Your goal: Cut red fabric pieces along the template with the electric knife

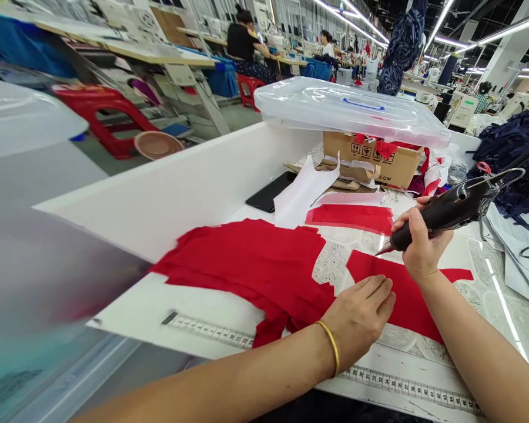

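Note:
My right hand [425,241] is wrapped round a black handheld tool [445,212] with a narrow metal tip and a wire loop at its back end. The tip points down to the left, at the upper edge of a red fabric piece [405,294]; whether it touches cannot be told. My left hand [364,311], a gold bangle at its wrist, lies with fingers stretched out on that piece. Left of it, a stack of red fabric pieces [247,252] is spread out. Beyond the tool's tip is a red strip [350,218].
A tape measure [405,385] runs along the table's front edge. Behind lie white cut sheets [306,188], a dark flat phone or tablet [268,192] and a cardboard box [370,155] under a clear plastic lid [348,106]. Dark navy fabric [511,153] and papers are at right.

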`<state>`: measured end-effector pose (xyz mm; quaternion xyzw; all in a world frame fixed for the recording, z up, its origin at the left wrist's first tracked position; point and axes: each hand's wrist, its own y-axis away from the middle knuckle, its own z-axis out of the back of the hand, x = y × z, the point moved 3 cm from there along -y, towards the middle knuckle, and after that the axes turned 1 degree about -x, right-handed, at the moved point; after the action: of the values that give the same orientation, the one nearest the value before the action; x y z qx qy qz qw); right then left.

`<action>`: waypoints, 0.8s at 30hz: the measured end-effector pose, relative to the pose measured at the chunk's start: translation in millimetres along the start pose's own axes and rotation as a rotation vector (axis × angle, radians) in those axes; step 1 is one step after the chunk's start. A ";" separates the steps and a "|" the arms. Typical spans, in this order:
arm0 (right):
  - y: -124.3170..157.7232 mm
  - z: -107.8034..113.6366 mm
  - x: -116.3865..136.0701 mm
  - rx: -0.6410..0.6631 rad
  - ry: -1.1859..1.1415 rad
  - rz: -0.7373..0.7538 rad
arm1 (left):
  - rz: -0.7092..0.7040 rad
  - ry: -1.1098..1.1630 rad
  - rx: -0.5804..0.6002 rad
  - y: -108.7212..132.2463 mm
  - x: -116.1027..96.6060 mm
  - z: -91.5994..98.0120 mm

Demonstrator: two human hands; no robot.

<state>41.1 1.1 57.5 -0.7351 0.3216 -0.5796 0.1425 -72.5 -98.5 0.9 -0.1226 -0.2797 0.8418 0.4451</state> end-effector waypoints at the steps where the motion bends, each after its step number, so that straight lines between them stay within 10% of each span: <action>1: 1.0 -1.2 -0.5 0.003 -0.001 -0.003 | 0.010 -0.012 -0.010 -0.9 2.3 -3.8; 24: 1.1 33.6 9.9 0.025 0.015 0.026 | 0.033 -0.043 0.025 -18.7 4.1 -36.7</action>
<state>73.7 -11.5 54.7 -0.7246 0.3249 -0.5872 0.1566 -45.4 -73.5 -18.0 -0.1034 -0.2764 0.8549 0.4267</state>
